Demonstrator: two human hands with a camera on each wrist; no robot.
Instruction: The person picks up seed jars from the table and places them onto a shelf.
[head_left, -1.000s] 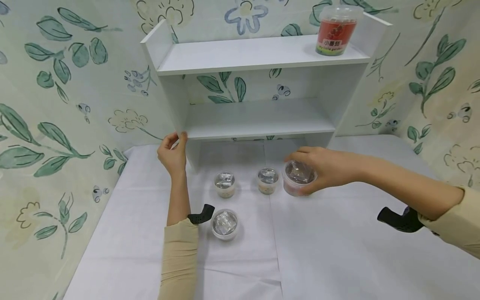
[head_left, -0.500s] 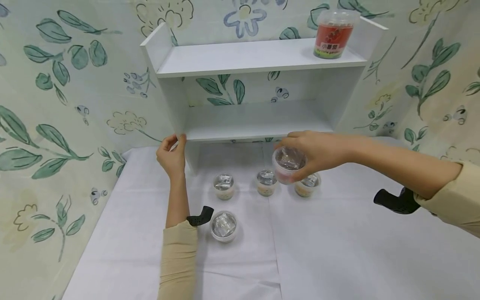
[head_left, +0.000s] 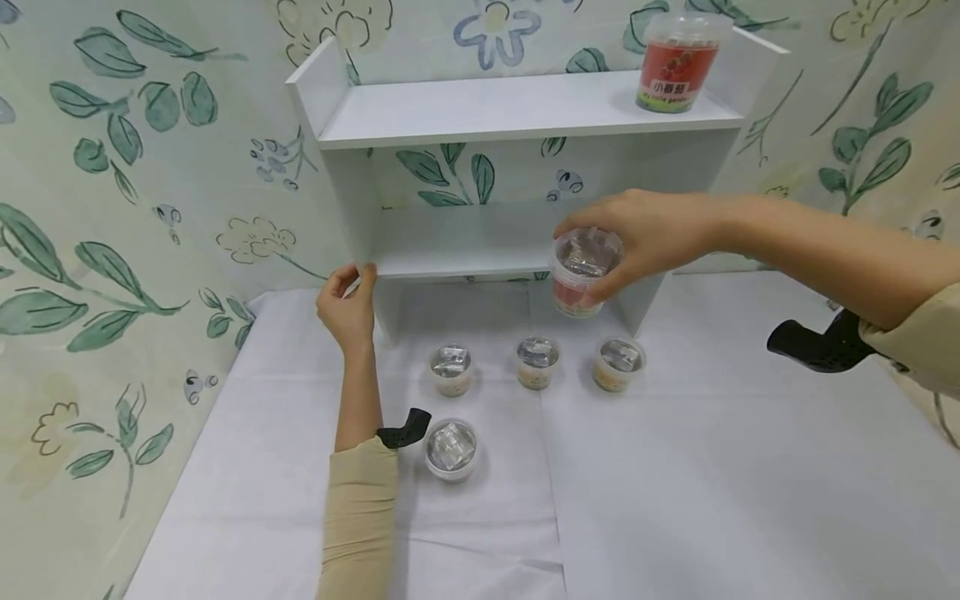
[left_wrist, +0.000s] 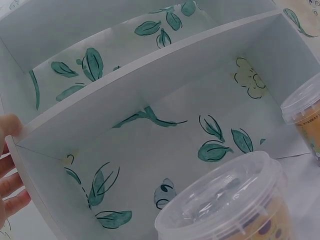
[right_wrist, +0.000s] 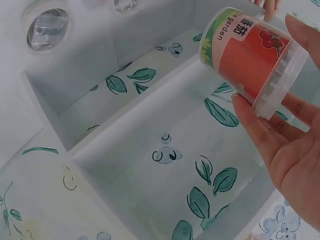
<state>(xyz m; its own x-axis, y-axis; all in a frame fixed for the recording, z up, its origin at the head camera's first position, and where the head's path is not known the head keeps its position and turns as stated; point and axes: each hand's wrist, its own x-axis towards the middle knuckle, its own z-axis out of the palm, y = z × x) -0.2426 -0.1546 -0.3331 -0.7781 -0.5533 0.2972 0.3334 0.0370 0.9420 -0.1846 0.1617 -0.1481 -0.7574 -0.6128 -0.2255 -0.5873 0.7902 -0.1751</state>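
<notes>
My right hand (head_left: 652, 229) holds a clear plastic cup (head_left: 573, 287) by its rim, in front of the middle board of a white shelf (head_left: 480, 117). In the right wrist view, the cup (right_wrist: 255, 55) shows a red label with tomatoes, and my thumb and fingers hold it around the lidded end. My left hand (head_left: 347, 308) grips the shelf's left side panel near the front end of the middle board. The left wrist view shows the fingers (left_wrist: 15, 182) outside that panel and the thumb at its front edge. A matching tomato cup (head_left: 677, 71) stands on the top board, at the right.
Below the shelf, three lidded cups stand in a row on the white cloth: left (head_left: 451, 370), middle (head_left: 537, 362) and right (head_left: 618, 364). Another cup (head_left: 452, 450) stands nearer, beside my left forearm. Behind the shelf is a leaf-patterned wall (head_left: 150, 275).
My right hand has lifted the tomato cup from low over the table up to the middle board's level, uncovering the right cup of the row. My left hand keeps its place on the shelf.
</notes>
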